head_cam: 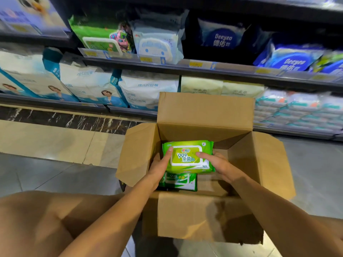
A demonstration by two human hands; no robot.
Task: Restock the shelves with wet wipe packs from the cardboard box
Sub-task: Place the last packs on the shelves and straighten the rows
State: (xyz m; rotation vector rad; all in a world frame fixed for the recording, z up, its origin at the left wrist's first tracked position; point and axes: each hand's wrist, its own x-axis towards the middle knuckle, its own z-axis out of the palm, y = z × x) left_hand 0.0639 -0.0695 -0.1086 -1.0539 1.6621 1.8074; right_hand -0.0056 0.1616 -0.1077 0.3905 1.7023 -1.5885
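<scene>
Head view: wet wipe pack (188, 157) face-up (crosswise).

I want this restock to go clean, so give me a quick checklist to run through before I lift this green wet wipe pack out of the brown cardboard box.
1. Both hands on the green wet wipe pack: ok, left hand and right hand grip its sides.
2. Brown cardboard box flaps open: ok, path upward is clear.
3. Second green pack lies free underneath: ok.
4. Matching green packs on the shelf: ok, upper left.
5. Free space there: cannot tell.
</scene>
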